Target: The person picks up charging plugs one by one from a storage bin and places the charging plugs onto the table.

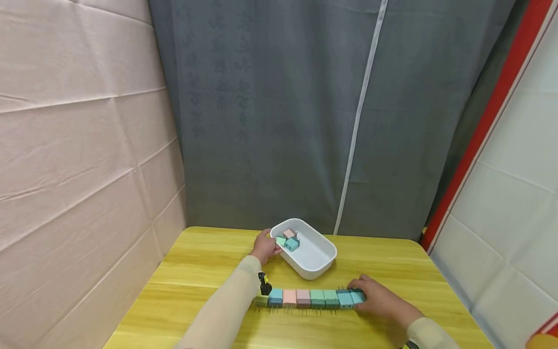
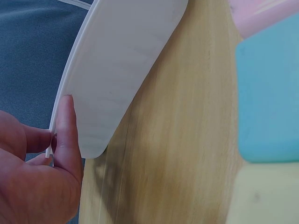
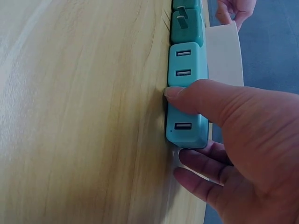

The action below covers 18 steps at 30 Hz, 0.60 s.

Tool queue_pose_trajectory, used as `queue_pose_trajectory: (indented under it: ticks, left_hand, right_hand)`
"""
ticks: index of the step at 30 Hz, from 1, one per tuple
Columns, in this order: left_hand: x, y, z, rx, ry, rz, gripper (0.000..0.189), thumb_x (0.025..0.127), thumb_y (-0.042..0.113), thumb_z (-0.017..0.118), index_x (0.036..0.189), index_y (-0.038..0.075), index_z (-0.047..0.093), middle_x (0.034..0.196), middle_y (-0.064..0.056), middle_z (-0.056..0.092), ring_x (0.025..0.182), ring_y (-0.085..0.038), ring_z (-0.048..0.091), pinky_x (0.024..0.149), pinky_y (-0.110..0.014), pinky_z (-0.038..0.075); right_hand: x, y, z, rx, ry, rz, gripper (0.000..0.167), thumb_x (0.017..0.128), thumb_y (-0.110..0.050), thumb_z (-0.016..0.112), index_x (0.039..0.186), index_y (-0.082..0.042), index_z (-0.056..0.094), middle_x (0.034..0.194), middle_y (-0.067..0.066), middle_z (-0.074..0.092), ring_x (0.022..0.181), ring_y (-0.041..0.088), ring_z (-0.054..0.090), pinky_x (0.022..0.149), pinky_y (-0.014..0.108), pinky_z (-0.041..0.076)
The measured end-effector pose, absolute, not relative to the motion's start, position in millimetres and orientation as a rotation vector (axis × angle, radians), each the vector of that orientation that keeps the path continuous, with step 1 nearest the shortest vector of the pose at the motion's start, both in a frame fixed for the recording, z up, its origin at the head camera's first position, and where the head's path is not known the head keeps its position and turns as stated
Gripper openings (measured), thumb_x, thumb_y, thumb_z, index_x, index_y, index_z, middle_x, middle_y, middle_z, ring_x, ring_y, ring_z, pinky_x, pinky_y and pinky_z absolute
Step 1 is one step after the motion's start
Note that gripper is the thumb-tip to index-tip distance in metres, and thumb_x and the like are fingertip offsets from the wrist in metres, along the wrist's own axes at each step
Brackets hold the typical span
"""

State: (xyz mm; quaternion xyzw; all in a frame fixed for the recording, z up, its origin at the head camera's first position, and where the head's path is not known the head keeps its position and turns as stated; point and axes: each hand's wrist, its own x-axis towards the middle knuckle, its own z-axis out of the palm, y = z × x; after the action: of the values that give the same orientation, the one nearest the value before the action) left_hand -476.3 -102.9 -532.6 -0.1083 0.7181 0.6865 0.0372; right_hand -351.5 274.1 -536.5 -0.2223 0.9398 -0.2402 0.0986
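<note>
My left hand (image 1: 264,247) pinches the rim of a white plastic tub (image 1: 320,252), which is tilted over the far part of the table. Inside it, at the left end, lie a pink charger (image 1: 289,233), a mint one (image 1: 281,241) and a turquoise one (image 1: 292,244). With thumb and fingers my right hand (image 1: 381,299) holds the turquoise USB charger (image 3: 184,134) at the right end of a row. Its USB port faces the near side. Several pastel chargers stand side by side in this row, among them a pink one (image 1: 289,297) and a green one (image 1: 317,298).
The yellow wood-grain table (image 1: 209,271) carries everything. A grey curtain (image 1: 270,121) hangs behind its far edge. Pale cloth (image 1: 87,169) covers the left side, and a white panel (image 1: 510,208) with a red strip (image 1: 488,126) stands at the right.
</note>
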Motion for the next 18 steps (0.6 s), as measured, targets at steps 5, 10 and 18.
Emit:
queue_pose_trajectory:
  ticks: [5,10,18]
  left_hand:
    - [-474.5,-102.5,-531.5,-0.326,2.196,2.114,0.062,0.111,-0.001,0.049,0.171,0.008,0.037,0.115,-0.022,0.066,0.078,-0.019,0.072,0.082,-0.033,0.069]
    - [-473.7,-103.3,-531.1,-0.325,2.197,2.108,0.062,0.111,0.000,0.049,0.171,0.008,0.037,0.112,-0.022,0.066,0.079,-0.020,0.073,0.084,-0.034,0.069]
    - [-473.0,-103.5,-529.7,-0.327,2.205,2.098,0.061,0.112,0.001,0.049,0.171,0.010,0.037,0.114,-0.022,0.067,0.085,-0.025,0.075,0.090,-0.038,0.068]
  right_hand:
    - [-352.6,274.6,-537.7,-0.606,2.767,-0.727,0.043,0.087,-0.019,0.095,0.125,-0.024,0.076,0.115,0.000,0.058,0.105,0.023,0.057,0.095,0.048,0.058]
    - [-353.1,275.2,-535.9,-0.584,2.743,-0.746,0.047,0.087,-0.020,0.095,0.129,-0.021,0.074,0.115,0.001,0.058,0.106,0.024,0.057,0.097,0.051,0.057]
    - [-349.0,273.8,-520.5,-0.431,2.666,-0.748,0.076,0.084,-0.025,0.098,0.152,-0.022,0.064,0.147,0.016,0.057,0.127,0.034,0.058,0.116,0.069,0.048]
